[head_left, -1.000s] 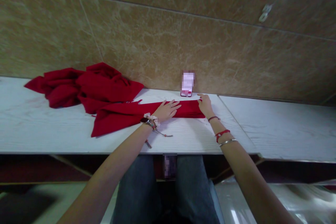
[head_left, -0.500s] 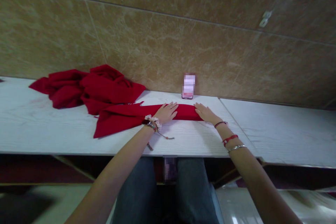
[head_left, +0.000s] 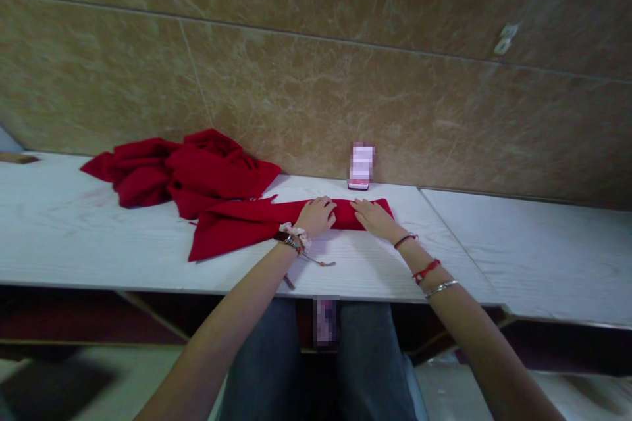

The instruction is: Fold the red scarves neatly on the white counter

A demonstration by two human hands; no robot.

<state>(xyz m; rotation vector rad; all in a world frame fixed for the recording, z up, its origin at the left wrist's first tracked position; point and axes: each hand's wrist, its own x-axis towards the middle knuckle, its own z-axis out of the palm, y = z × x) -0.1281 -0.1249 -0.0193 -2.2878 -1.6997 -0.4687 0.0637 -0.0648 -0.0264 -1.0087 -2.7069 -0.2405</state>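
A strip of red cloth (head_left: 237, 225) lies folded lengthwise along the white table, its left end flaring out wider. My left hand (head_left: 316, 217) rests on the middle of the strip, palm down, fingers slightly bent. Near the strip's right end, my right hand (head_left: 375, 218) lies on the cloth with its fingers stretched out toward the left hand. Between the two hands a short span of cloth shows. More red cloth (head_left: 212, 168) sits in a crumpled heap to the left against the wall; whether it joins the strip is unclear.
The white table (head_left: 148, 253) runs along a brown marbled wall (head_left: 316, 92). Behind the strip, a phone (head_left: 361, 168) with a blurred-out screen leans on the wall. A wooden piece (head_left: 17, 158) lies at far left. A seam crosses the tabletop right of my hands.
My right hand has slid left along the strip, nearer to the left hand, uncovering the cloth's right end. My left hand's fingers look a little more bent. The view has shifted slightly.
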